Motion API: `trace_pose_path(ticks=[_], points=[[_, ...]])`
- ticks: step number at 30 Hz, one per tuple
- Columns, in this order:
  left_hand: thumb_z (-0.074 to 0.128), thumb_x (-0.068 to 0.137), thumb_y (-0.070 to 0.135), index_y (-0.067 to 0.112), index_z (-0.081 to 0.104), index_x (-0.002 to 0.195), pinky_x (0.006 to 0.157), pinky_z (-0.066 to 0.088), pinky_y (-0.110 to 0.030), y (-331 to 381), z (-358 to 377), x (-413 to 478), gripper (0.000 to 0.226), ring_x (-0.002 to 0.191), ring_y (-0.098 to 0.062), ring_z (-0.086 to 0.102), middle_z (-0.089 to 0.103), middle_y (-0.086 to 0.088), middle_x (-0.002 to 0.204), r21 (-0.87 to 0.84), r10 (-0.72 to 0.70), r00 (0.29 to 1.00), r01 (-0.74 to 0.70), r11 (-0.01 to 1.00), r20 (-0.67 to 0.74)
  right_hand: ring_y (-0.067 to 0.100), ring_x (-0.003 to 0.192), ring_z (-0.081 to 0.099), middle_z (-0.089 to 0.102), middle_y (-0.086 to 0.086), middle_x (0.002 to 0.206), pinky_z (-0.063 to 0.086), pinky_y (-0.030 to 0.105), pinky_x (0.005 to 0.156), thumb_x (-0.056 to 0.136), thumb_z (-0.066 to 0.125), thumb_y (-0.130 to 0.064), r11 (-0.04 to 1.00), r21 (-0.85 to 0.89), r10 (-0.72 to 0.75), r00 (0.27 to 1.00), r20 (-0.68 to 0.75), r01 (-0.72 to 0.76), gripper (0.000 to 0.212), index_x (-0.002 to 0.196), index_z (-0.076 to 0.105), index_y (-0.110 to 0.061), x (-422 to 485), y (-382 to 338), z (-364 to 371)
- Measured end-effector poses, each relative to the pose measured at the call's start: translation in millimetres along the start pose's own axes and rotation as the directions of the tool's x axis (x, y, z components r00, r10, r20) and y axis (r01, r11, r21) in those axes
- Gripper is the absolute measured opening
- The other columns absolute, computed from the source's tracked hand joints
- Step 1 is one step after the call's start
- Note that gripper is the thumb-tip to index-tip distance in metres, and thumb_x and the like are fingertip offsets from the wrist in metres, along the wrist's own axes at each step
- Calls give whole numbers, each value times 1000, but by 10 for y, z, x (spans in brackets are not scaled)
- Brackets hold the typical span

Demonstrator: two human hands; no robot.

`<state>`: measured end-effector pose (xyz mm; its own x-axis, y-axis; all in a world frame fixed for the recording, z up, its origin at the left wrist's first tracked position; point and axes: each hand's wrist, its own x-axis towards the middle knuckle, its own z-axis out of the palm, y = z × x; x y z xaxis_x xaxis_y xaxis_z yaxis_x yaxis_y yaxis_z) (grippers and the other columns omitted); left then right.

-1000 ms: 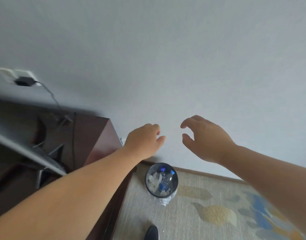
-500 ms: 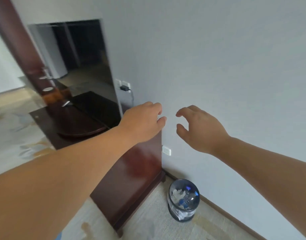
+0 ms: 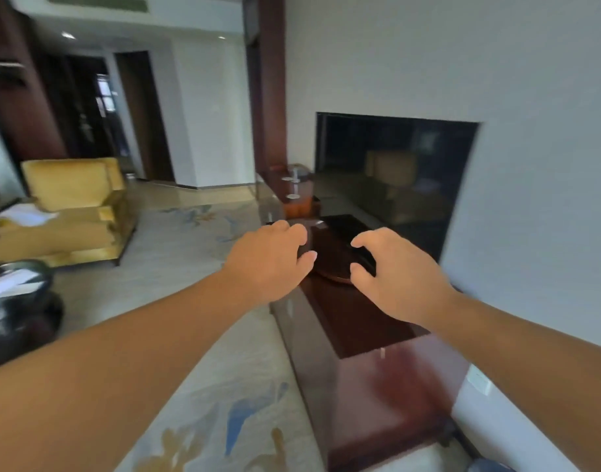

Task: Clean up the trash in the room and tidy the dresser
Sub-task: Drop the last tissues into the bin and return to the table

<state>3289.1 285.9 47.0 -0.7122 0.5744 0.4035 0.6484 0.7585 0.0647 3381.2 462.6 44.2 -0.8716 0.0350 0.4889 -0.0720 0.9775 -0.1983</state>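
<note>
Since the earlier frame the view has been swung left, so the dresser [image 3: 377, 386] is now seen lengthwise along the wall, beneath both hands. The left hand [image 3: 268, 264] and right hand [image 3: 394, 277] are held out empty as before, fingers loosely curled. The dresser is long, boxy, of glossy red-brown wood. A black, glassy, rectangular television [image 3: 394, 178] is set above it, and pale patterned carpet [image 3: 207, 386] lies beside it.

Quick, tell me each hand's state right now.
Left hand: open, fingers loosely curled, holds nothing.
Right hand: open, fingers loosely curled, holds nothing.
</note>
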Motion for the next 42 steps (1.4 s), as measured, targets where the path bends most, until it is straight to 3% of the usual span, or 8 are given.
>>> trace_pose_path(ticks=[4,9,18,23,35,42], points=[[40,95,47,21,51,120,86,47,-42,-1114,-355,-589,38,109,-29,54,55,-4,119,76,-139,990,139,987,6,14,113,53,51,-6,130,41,23,84,92,51,-39,987,97,-129,991,29,125,42,131,49,-25,398,-1107,441],[41,94,48,19,52,120,83,48,-40,-2264,-763,-1345,40,108,-30,56,57,-6,118,139,-318,946,323,936,-63,18,116,50,51,-2,127,43,35,93,91,51,-38,942,195,-295,951,87,274,41,130,49,-24,767,-2438,977],[43,93,49,22,54,118,82,47,-39,-3450,-1057,-2414,38,108,-28,56,57,-4,115,200,-592,798,602,773,-110,22,113,53,51,-1,126,45,35,85,89,51,-38,816,324,-538,834,121,479,40,127,51,-24,1145,-3968,1664],[44,93,48,21,55,116,81,48,-37,-3793,-977,-2602,37,107,-27,57,59,-4,116,259,-686,718,689,677,-117,20,110,52,51,-2,123,39,29,74,90,51,-37,749,393,-619,775,130,533,38,125,51,-24,1366,-4335,2093],[39,94,51,27,55,117,76,52,-37,-4694,-437,-1696,37,98,-20,58,58,3,116,299,-820,557,811,503,-129,17,104,53,53,-2,120,44,30,77,91,50,-34,624,536,-729,670,137,569,36,125,52,-22,2672,-4159,3187],[40,94,51,27,53,117,75,53,-37,-5441,-133,-1459,36,95,-19,58,58,2,114,301,-874,474,853,426,-105,15,102,53,53,-4,121,47,30,77,91,50,-34,570,591,-778,607,164,571,37,125,52,-22,3311,-4494,3897]])
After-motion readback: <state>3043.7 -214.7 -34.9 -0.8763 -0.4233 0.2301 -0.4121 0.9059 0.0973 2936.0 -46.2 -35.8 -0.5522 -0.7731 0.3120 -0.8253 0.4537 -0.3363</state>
